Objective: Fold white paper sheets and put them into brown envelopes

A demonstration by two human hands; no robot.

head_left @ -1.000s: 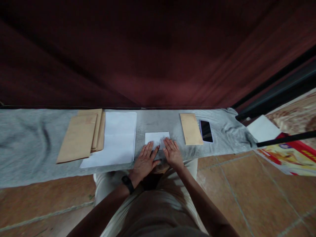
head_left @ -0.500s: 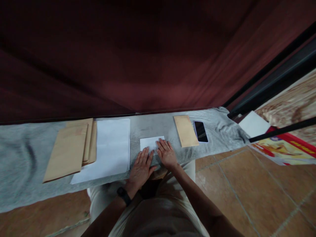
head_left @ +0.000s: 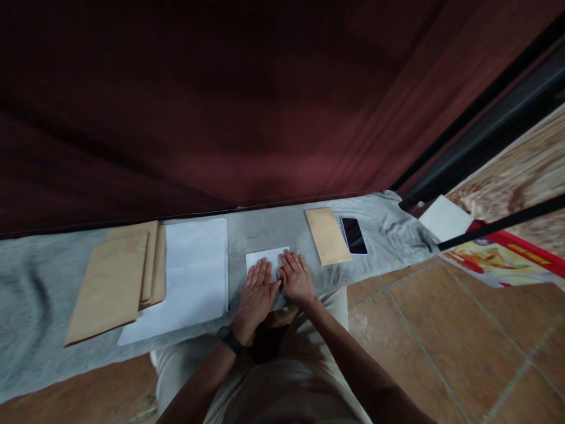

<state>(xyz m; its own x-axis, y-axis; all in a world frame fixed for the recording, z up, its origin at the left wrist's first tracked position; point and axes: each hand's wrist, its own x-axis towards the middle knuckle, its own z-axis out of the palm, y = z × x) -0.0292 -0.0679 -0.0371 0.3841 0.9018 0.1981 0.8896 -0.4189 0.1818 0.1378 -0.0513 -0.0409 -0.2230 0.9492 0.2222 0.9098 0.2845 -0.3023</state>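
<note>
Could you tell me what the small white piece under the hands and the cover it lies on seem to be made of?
The small white piece looks like matte folded paper with crisp edges. The grey cover seems soft fabric: it wrinkles and looks mottled.

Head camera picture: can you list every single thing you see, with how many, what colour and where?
folded paper: 1, white, on the grey cloth under both hands
paper sheets: a flat stack, count unclear, white, left of the hands
envelope pile: several, brown, far left, overlapping the sheets' edge
single envelope: 1, brown, right of the hands
phone: 1, black screen, beside the single envelope
grey cloth: 1, spread along the floor
curtain: dark red, behind the cloth
printed poster: 1, red and yellow, far right
left hand: flat on the folded paper, dark wristband
right hand: flat on the folded paper
</note>
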